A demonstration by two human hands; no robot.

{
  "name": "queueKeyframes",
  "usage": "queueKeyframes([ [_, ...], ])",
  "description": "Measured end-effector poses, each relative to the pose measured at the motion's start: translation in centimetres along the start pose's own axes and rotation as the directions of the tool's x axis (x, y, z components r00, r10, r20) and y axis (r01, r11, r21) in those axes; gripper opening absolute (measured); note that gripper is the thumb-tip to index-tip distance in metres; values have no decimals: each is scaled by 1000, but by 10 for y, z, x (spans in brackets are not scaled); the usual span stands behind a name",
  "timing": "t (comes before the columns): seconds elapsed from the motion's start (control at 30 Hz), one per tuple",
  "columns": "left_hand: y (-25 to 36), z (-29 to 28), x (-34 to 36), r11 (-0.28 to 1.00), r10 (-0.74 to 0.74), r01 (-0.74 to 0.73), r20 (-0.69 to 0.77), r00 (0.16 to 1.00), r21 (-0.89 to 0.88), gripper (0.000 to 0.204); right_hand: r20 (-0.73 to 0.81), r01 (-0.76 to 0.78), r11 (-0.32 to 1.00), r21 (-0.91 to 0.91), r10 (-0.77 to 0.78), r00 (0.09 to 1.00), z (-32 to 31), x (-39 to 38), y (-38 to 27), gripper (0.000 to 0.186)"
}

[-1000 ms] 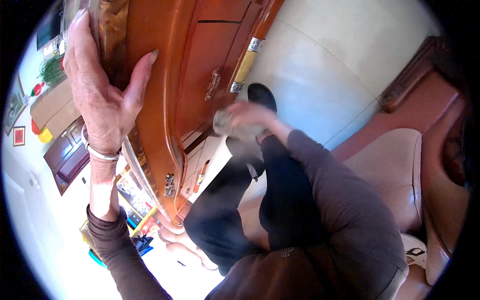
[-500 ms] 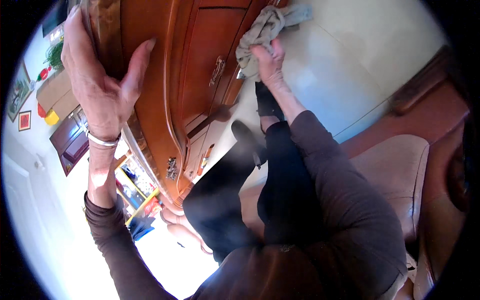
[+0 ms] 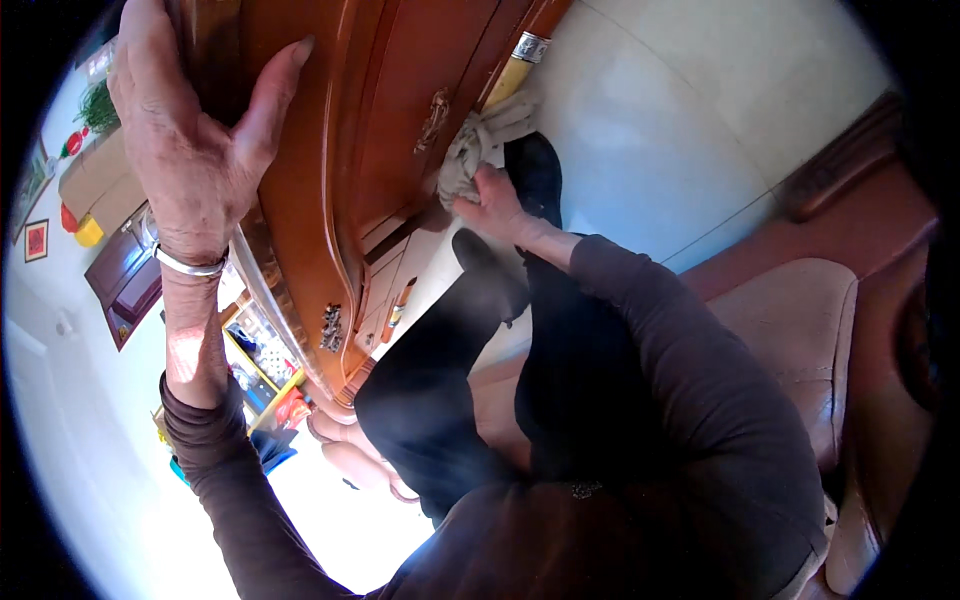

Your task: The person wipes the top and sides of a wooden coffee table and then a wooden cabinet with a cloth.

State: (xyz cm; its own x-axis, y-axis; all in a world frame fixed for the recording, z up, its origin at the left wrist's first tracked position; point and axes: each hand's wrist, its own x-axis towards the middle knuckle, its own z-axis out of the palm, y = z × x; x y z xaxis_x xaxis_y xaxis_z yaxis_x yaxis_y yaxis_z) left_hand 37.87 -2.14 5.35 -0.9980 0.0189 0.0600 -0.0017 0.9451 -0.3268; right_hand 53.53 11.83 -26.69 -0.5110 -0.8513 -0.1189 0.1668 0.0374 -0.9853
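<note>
My left hand lies on the top edge of a brown wooden cabinet, thumb stretched away from the fingers. A silver bracelet circles that wrist. Low down by the cabinet's base, my right hand grips a crumpled greyish cloth. The cloth touches the lower part of the cabinet front, near its red-brown door with an ornate metal handle. Past the cloth, a yellow base strip with a patterned silver band shows at the cabinet's foot.
Pale floor tiles spread to the right. A brown wooden seat with a beige cushion stands at the lower right. My dark-trousered legs and black shoes are close to the cabinet. Another person's bare legs show at lower left.
My right hand has drawn the cloth nearer to me along the cabinet's base, uncovering the banded strip. My left hand stays on the top edge, shifted slightly in view.
</note>
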Motion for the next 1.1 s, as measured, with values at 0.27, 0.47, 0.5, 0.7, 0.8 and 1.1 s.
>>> queueKeyframes([
  [0.27,10,2,11,982,-70,73,23,997,-175,73,723,-411,909,-69,330,607,-12,15,2,51],
  [0.47,13,-2,2,979,-92,92,8,996,-181,74,296,-388,746,541,262,918,-146,67,12,37],
  [0.5,14,-2,1,979,-85,85,5,996,-185,74,123,-241,738,630,212,969,-180,77,5,31],
  [0.7,-5,5,-4,972,-101,104,28,995,-211,79,-420,77,680,729,356,835,-217,119,-4,21],
  [0.8,-6,0,-10,960,-117,119,25,993,-252,82,-418,-148,870,470,367,831,-145,127,10,30],
  [1.1,0,-2,-5,985,-98,100,21,995,-138,81,-417,-572,777,261,626,659,-44,83,-50,59],
])
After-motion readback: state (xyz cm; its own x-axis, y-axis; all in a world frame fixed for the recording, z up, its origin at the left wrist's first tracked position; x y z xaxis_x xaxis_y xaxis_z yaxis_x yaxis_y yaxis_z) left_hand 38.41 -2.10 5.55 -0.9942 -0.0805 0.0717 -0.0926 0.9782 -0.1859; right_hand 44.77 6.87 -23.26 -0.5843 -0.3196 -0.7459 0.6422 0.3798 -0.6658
